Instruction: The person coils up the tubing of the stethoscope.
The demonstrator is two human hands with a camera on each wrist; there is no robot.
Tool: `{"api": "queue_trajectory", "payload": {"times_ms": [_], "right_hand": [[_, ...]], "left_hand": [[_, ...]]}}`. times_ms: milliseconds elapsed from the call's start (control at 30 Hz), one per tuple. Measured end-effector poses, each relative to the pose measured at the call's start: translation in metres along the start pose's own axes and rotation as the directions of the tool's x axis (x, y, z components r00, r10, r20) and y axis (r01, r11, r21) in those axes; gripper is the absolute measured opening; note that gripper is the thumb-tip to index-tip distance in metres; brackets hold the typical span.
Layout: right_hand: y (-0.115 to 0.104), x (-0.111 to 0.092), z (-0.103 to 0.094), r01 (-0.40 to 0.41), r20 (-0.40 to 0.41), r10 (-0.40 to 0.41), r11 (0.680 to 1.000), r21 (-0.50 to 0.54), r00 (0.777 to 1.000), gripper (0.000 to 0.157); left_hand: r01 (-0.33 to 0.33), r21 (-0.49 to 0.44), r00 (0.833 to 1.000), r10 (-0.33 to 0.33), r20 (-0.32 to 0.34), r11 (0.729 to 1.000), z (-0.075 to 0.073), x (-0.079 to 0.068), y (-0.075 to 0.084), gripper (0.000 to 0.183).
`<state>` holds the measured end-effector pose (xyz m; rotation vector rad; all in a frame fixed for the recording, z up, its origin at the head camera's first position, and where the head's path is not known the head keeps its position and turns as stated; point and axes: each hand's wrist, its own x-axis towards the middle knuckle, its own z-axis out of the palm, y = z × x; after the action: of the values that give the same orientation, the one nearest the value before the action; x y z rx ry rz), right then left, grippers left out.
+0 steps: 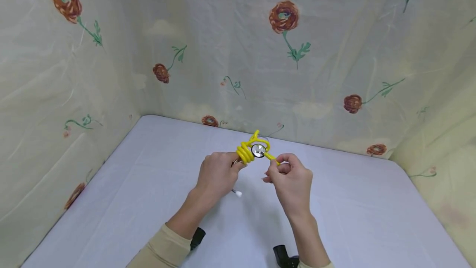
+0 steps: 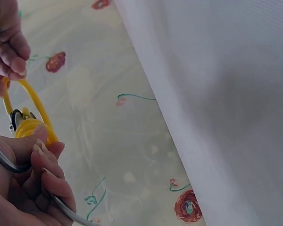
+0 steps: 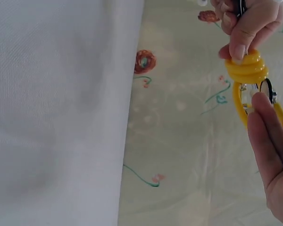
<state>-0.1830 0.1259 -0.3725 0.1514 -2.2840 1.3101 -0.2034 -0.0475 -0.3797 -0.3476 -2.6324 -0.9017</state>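
Note:
A stethoscope with yellow tubing is held above the table, its tube wound in several coils. My left hand grips the coils and the metal ear tubes at their near end. Below that hand a white ear tip sticks out. The round chest piece hangs beside the coils, on their right. Just past it, my right hand pinches the yellow tube between thumb and index finger. In the right wrist view, other fingers of that hand extend toward the chest piece.
A white-covered table spreads beneath both hands. Flower-patterned cloth encloses it at the back and sides. Black pieces show by both wrists at the bottom of the head view.

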Motion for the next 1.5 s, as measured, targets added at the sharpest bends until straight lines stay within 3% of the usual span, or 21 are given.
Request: {"api": "queue_trajectory", "payload": {"times_ms": [200, 367, 867, 1067, 1500], "right_hand": [[-0.002, -0.001, 0.001, 0.078, -0.05, -0.085, 0.989, -0.126, 0.995, 0.007], [-0.002, -0.002, 0.003, 0.088, -0.089, -0.108, 0.975, -0.203, 0.99, 0.008], [0.007, -0.004, 0.015, 0.135, -0.209, -0.196, 0.952, -0.276, 0.958, 0.007], [0.012, -0.003, 0.016, 0.157, -0.221, -0.234, 0.935, -0.317, 0.947, 0.008], [0.009, -0.003, 0.014, 0.138, -0.176, -0.208, 0.928, -0.346, 0.962, 0.011]], "left_hand": [[-0.131, 0.126, 0.988, 0.14, -0.068, 0.983, 0.006, -0.004, 0.006, 0.014], [-0.177, 0.146, 0.978, 0.19, -0.082, 0.973, 0.014, -0.006, 0.01, 0.013], [-0.173, 0.148, 0.981, 0.184, -0.066, 0.974, 0.021, -0.01, 0.017, 0.018], [-0.194, 0.163, 0.977, 0.206, -0.055, 0.967, 0.025, -0.013, 0.021, 0.018], [-0.183, 0.188, 0.979, 0.197, -0.056, 0.965, 0.022, -0.011, 0.017, 0.02]]}}
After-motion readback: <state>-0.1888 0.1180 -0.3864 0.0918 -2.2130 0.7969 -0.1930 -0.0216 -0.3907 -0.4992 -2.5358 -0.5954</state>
